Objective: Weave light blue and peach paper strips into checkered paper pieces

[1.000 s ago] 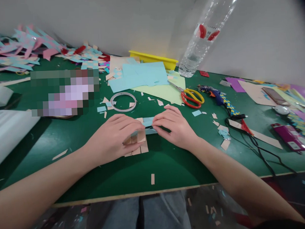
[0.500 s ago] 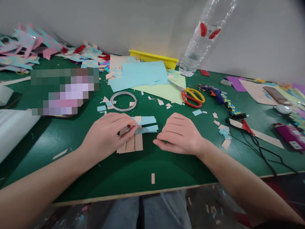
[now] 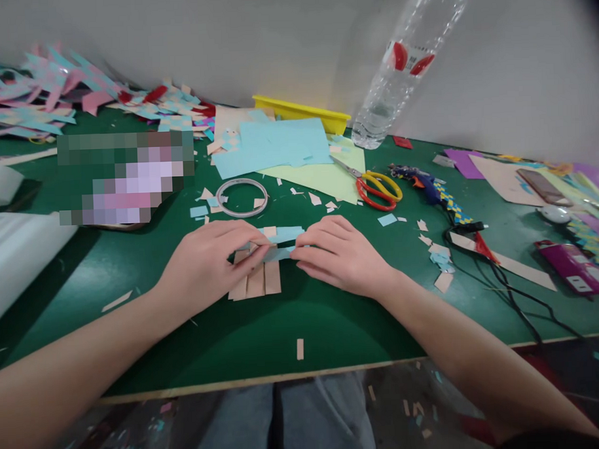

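Between my hands lies a small piece of woven paper strips: beige strips (image 3: pixel 272 279) run toward me and light-blue strips (image 3: pixel 289 234) run sideways across them. My left hand (image 3: pixel 215 257) is closed in a pinch at the left of the weave, its thumb and forefinger on the nearer blue paper strip (image 3: pixel 281 253). The right end of that same strip sits between the thumb and fingers of my right hand (image 3: pixel 337 256). Both hands rest low over the green table, and my left fingers hide part of the weave.
Beyond the hands are a tape roll (image 3: pixel 242 198), scissors (image 3: pixel 379 189), blue paper sheets (image 3: pixel 284 145) and a plastic bottle (image 3: pixel 393 84). A glue gun (image 3: pixel 423 184) with a black cord lies to the right. Paper scraps are scattered about, and a blurred-out phone-like object (image 3: pixel 135 181) lies left.
My right hand has moved left and a little up, and its fingertips have closed on the right end of the blue strip. My left hand has stayed nearly in place.
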Tool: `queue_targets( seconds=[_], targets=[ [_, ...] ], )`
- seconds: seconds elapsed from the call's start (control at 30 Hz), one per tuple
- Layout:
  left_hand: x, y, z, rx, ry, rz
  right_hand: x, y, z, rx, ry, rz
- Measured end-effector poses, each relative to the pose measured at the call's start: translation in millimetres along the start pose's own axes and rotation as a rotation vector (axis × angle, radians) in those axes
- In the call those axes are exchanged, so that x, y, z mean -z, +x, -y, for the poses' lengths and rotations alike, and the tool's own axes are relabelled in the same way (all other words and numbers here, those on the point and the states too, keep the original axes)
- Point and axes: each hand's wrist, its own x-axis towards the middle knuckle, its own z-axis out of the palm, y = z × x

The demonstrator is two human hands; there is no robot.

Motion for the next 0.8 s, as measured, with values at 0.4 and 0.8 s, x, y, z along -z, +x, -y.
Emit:
queue_targets(
  seconds=[0.4,0.8],
  targets=[
    [-2.5,-1,1,0.064,-0.035,0.095,-15,1,-1,0.020,-0.091,0.029],
    [-3.3,-1,1,0.066,-0.025,0.127,-17,4,0,0.039,-0.183,-0.029]
  ],
)
